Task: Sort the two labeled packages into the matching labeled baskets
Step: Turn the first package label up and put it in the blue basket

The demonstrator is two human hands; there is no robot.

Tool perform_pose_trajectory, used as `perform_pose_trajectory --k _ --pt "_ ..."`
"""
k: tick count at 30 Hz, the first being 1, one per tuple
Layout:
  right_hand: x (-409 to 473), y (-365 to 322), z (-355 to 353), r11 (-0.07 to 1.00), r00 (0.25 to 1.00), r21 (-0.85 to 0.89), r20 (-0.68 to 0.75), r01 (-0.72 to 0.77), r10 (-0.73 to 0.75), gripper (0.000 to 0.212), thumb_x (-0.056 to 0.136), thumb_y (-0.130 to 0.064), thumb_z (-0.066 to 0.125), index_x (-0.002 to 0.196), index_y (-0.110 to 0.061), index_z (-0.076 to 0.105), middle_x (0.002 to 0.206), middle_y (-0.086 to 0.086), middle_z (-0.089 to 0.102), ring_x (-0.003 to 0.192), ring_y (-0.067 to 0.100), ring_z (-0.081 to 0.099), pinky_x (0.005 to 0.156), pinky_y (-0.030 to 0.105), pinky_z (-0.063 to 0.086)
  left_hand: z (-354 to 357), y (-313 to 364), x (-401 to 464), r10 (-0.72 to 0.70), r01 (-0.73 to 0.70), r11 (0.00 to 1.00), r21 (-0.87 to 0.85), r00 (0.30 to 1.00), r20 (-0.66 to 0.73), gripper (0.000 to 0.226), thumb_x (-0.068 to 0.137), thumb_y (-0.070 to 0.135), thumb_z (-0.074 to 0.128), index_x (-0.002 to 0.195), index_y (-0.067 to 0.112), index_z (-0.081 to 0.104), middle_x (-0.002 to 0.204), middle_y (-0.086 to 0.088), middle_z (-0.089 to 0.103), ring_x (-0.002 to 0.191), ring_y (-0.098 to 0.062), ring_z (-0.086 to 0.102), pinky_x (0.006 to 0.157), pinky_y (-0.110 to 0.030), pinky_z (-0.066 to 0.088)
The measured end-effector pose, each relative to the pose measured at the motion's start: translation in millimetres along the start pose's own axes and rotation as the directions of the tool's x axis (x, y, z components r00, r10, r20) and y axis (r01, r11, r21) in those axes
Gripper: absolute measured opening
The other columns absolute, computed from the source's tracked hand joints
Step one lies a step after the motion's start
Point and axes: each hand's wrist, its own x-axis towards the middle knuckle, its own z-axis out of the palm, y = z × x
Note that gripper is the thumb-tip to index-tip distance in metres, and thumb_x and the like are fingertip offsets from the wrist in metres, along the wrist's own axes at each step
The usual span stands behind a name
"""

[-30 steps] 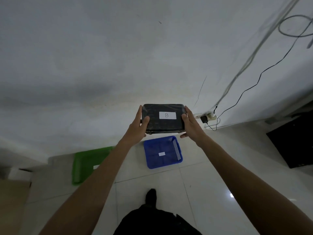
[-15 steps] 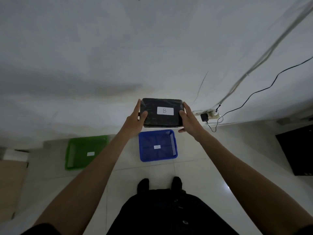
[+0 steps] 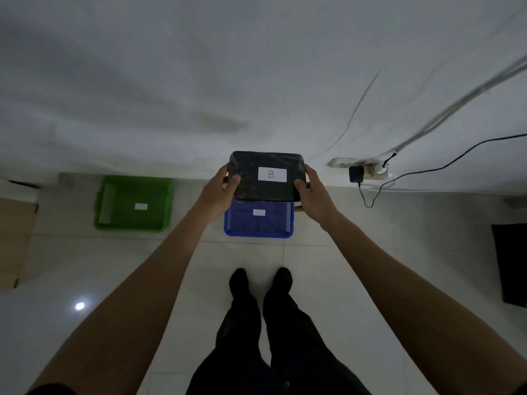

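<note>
A black wrapped package (image 3: 251, 185) with a white label marked B is held level in the air. My left hand (image 3: 219, 192) grips its left end and my right hand (image 3: 313, 195) grips its right end. Directly below it on the floor stands a blue basket (image 3: 258, 226) with a small white label; the package hides the basket's far part. To the left, against the wall, a green basket (image 3: 134, 203) carries its own white label. Neither basket label can be read. A second package is not in view.
My dark trouser legs and shoes (image 3: 261, 283) stand on white floor tiles just before the blue basket. A wall socket with a black plug (image 3: 355, 174) and trailing cables is at the right. A dark object (image 3: 510, 263) lies far right, a brown board (image 3: 14, 240) far left.
The view has tilted down, so both baskets and my feet show fully. The package, held in both hands, now hangs over the far part of the blue basket.
</note>
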Motion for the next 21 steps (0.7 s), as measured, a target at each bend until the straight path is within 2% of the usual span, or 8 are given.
perform_pose_trajectory --k 4,7,9,14,17,21 --pt "60 47 19 1.0 1.0 -0.01 -0.001 -0.026 0.026 0.05 0.101 -0.024 0.041 0.149 -0.03 0.026 0.129 0.016 0.058 0.112 0.032 0.062 0.079 0.051 0.06 28 -50 52 -0.047 0.047 0.999 0.016 0.998 0.041 0.053 0.096 0.049 0.037 0.142 0.025 0.034 0.135 -0.007 0.055 0.117 -0.02 0.056 0.08 -0.028 0.043" --pt "115 90 36 0.999 0.999 0.002 -0.014 -0.04 0.04 0.05 0.102 -0.024 0.041 0.149 -0.029 0.026 0.133 0.015 0.056 0.116 0.031 0.061 0.081 0.052 0.06 56 -93 96 -0.064 0.065 0.998 -0.021 0.997 0.045 0.048 0.096 0.046 0.04 0.14 0.025 0.037 0.132 -0.006 0.056 0.109 -0.018 0.057 0.076 -0.027 0.05" --pt "153 124 48 0.998 0.998 0.014 -0.028 -0.058 0.059 0.049 0.102 -0.024 0.042 0.149 -0.027 0.026 0.134 0.014 0.055 0.117 0.031 0.06 0.081 0.051 0.06 78 -125 125 -0.084 0.085 0.995 -0.058 0.996 0.029 0.045 0.097 0.042 0.041 0.138 0.024 0.04 0.129 -0.006 0.057 0.11 -0.02 0.058 0.084 -0.036 0.054" --pt "240 213 79 0.993 0.99 0.01 -0.07 -0.119 0.119 0.051 0.101 -0.023 0.042 0.149 -0.029 0.026 0.131 0.012 0.058 0.112 0.029 0.063 0.071 0.038 0.061 139 -212 186 -0.102 0.107 0.988 -0.109 0.993 0.051 0.035 0.097 0.033 0.044 0.13 0.023 0.05 0.117 0.005 0.056 0.111 -0.02 0.059 0.093 -0.043 0.053" --pt "285 260 97 0.992 0.991 -0.02 -0.061 -0.121 0.12 0.054 0.1 -0.02 0.042 0.15 -0.031 0.024 0.131 0.01 0.058 0.112 0.029 0.062 0.077 0.045 0.061 172 -265 215 -0.122 0.131 0.985 -0.11 0.989 0.084 0.032 0.098 0.031 0.044 0.127 0.021 0.052 0.118 0.006 0.057 0.115 -0.019 0.057 0.099 -0.045 0.049" --pt "336 309 119 0.989 0.993 -0.097 -0.038 -0.112 0.109 0.056 0.1 -0.016 0.042 0.151 -0.029 0.025 0.125 0.013 0.06 0.106 0.033 0.064 0.083 0.053 0.059 205 -319 254 -0.145 0.153 0.983 -0.104 0.986 0.08 0.031 0.099 0.03 0.041 0.127 0.023 0.051 0.12 0.003 0.059 0.115 -0.019 0.058 0.099 -0.044 0.048"
